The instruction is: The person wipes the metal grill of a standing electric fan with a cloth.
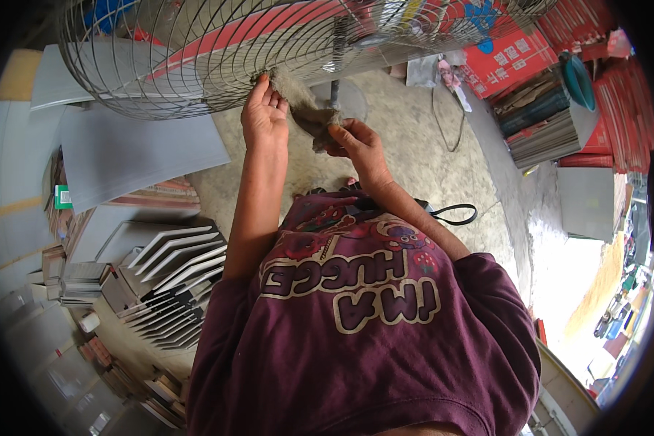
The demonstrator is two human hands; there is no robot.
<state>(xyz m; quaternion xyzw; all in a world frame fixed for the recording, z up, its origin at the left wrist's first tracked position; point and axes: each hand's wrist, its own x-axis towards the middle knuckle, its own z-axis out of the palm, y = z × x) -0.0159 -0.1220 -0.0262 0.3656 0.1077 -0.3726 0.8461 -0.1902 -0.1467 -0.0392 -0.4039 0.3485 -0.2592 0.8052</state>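
Observation:
A large round wire fan guard [134,69] spans the top of the view, with a red blade [232,33] behind its wires. My left hand [266,115] is raised to the guard's lower wires, its fingers closed on one end of a dirty grey-brown rag [301,102]. The rag's upper end touches the wires there. Lower and to the right, my right hand [360,149] pinches the rag's other end between thumb and fingers. Between the two hands the cloth hangs in a crumpled strip. Behind it rises the fan's metal pole [335,93].
Grey flat sheets [138,156] lie at the left, above a rack of upright white panels [178,254]. Red printed cartons [512,62] and bundled flat boards [538,134] stand at the right. A thin cord [443,131] lies on the concrete floor [421,167].

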